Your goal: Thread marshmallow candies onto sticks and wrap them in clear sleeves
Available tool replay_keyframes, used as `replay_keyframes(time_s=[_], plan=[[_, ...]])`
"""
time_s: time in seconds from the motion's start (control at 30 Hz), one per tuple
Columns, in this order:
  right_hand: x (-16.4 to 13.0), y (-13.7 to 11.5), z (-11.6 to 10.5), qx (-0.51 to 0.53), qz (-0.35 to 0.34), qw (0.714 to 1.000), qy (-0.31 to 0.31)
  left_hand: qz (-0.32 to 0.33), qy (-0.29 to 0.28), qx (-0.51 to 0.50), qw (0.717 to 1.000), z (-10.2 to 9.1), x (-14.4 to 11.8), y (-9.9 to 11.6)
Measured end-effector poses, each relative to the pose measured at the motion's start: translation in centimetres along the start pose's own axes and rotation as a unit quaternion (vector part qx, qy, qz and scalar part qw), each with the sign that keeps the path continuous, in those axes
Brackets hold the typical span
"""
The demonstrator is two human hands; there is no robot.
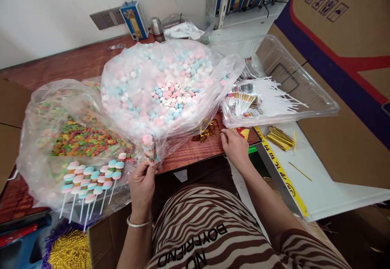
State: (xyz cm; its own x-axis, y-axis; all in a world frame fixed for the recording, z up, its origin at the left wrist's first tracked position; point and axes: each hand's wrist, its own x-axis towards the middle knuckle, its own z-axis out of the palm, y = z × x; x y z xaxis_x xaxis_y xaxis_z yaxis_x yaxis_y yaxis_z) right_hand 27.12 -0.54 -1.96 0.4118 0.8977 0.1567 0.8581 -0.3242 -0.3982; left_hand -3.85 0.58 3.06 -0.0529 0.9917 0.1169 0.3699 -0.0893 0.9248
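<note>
My left hand (142, 183) is closed on the lower end of a wrapped marshmallow candy stick (149, 147), which stands upright with pink on top inside a clear printed wrapper. My right hand (235, 147) rests at the table's front edge, fingers curled together; whatever they pinch is too small to make out. Just beyond those fingers lie gold twist ties (209, 131). To the left, several unwrapped marshmallow skewers (91, 179) on white sticks lie in a row on a plastic bag. Behind my left hand sits a big clear bag of pink, blue and white marshmallows (173, 98).
An open bag of colourful ring candies (85, 139) lies at left. At right, a clear plastic tray (317, 104) holds white sticks (274, 98) and printed wrappers (243, 100). A gold twist-tie bundle (280, 138) lies on the white surface beside a large cardboard box (341, 147).
</note>
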Motion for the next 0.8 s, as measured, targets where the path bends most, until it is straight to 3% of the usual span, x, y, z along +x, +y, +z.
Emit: replay_keyframes(time_s=[0.13, 0.4, 0.53, 0.6, 0.67, 0.73, 0.8], plan=[[0.5, -0.5, 0.1, 0.008, -0.03, 0.999, -0.012, -0.006, 0.0, 0.018, 1.0, -0.3, -0.2, -0.1], [1.2, -1.6, 0.4, -0.033, 0.012, 0.997, -0.07, -0.033, -0.006, 0.019, 0.999, 0.5, -0.3, 0.1], [1.1, -1.2, 0.8, 0.084, 0.027, 0.995, -0.036, -0.031, -0.013, 0.036, 0.999, 0.5, -0.2, 0.0], [0.9, -0.8, 0.9, 0.214, 0.053, 0.975, 0.002, -0.02, -0.017, 0.051, 0.998, 0.4, -0.2, -0.1], [0.6, -0.4, 0.9, 0.36, 0.091, 0.928, 0.011, 0.003, -0.021, 0.079, 0.997, 0.4, -0.1, -0.2], [0.3, -0.4, 0.7, 0.477, 0.124, 0.87, -0.02, 0.04, -0.033, 0.116, 0.992, 0.6, 0.1, -0.2], [-0.1, -0.7, 0.3, 0.53, 0.123, 0.838, -0.047, 0.099, -0.055, 0.15, 0.982, 1.0, 0.3, -0.1]])
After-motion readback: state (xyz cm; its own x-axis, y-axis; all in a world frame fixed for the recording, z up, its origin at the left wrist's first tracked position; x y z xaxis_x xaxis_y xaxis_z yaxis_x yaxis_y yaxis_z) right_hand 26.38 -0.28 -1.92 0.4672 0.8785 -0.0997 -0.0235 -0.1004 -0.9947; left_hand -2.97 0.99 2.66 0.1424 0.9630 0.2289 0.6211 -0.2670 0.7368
